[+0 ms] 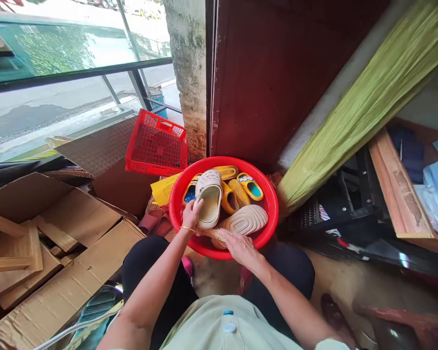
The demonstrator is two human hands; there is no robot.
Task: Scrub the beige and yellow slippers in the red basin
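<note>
A cream-coloured clog (209,206) is tilted up in the red basin (273,214), its insole facing me. My left hand (191,214) grips its left side near the heel, thumb over the rim. Low in the basin, my right hand (240,247) is wrapped round a tan scrub brush (215,234), partly hidden under the fingers, just below the clog's heel. A second cream clog (250,219) lies sole up beside my right hand. Several yellow clogs fill the far side, one yellow clog (251,186) with a teal inside.
A red plastic crate (158,143) stands behind the basin at left. Cardboard boxes (73,287) with wood pieces lie at my left. A dark red door (270,78) rises behind, and a yellow-green curtain (354,121) hangs at right near a wooden drawer (401,189).
</note>
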